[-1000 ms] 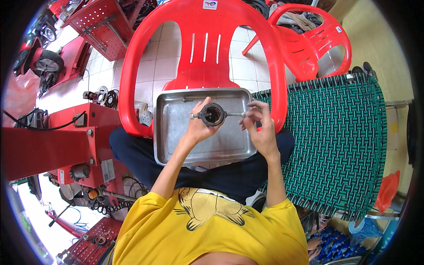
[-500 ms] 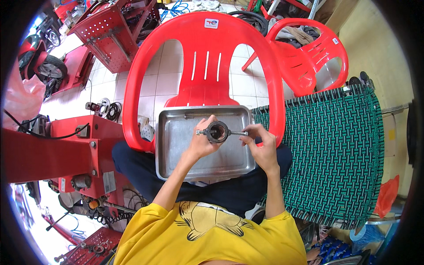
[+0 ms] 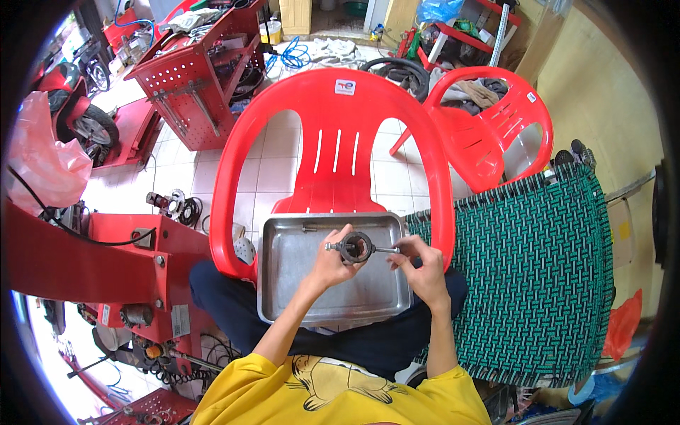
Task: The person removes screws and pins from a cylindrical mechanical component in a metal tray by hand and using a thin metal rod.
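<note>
Over a shallow metal tray (image 3: 287, 301), my left hand (image 3: 327, 269) is closed round a dark ring-shaped metal clamp (image 3: 345, 251), its round opening facing up. A short bolt end with a nut (image 3: 330, 246) sticks out of the clamp's left side. From its right side a longer silver bolt (image 3: 384, 249) points toward my right hand (image 3: 425, 275). The thumb and forefinger of that hand pinch the bolt's outer end, while its other fingers are curled. Near the tray's far edge lies a loose bolt (image 3: 315, 228).
The tray rests by a red plastic chair (image 3: 338, 152) in front of me. A green woven lounger (image 3: 531, 276) stands at the right, with another red chair (image 3: 474, 142) behind it. Red machinery (image 3: 127, 248) is close on the left, a red tool cart (image 3: 188, 106) farther off.
The view has tipped upward, so everything sits lower in the picture. Both hands keep their hold on the clamp and bolt; the right fingers have shifted slightly at the bolt's end.
</note>
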`<state>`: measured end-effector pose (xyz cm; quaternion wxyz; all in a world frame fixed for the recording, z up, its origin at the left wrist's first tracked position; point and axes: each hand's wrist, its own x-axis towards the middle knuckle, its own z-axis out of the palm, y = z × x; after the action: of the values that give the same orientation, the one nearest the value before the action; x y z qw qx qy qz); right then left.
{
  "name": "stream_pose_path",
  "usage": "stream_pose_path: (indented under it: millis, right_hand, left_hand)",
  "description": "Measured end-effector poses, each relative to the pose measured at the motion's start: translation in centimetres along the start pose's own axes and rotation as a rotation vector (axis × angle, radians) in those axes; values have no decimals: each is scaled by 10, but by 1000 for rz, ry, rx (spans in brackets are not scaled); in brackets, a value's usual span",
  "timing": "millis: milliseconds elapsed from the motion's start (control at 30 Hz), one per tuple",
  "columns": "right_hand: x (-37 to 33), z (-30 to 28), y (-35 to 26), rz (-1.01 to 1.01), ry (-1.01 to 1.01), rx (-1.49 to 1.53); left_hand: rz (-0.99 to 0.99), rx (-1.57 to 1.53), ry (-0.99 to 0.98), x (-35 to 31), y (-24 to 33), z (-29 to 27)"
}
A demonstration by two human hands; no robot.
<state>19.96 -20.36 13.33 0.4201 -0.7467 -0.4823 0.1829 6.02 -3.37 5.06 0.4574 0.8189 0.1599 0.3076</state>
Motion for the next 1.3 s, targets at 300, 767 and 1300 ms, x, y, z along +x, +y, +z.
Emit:
stream_pose_path:
  millis: [300, 767, 1300]
  right_hand:
    - [3, 8, 10, 45, -18, 103]
    - [5, 15, -3, -8, 256, 253]
    - [1, 11, -8, 21, 222, 145]
  left_hand:
    - [-26, -19, -9, 1, -2, 1]
    - [-50, -73, 31, -3, -2, 7]
    - [-30, -16, 39, -4, -30, 16]
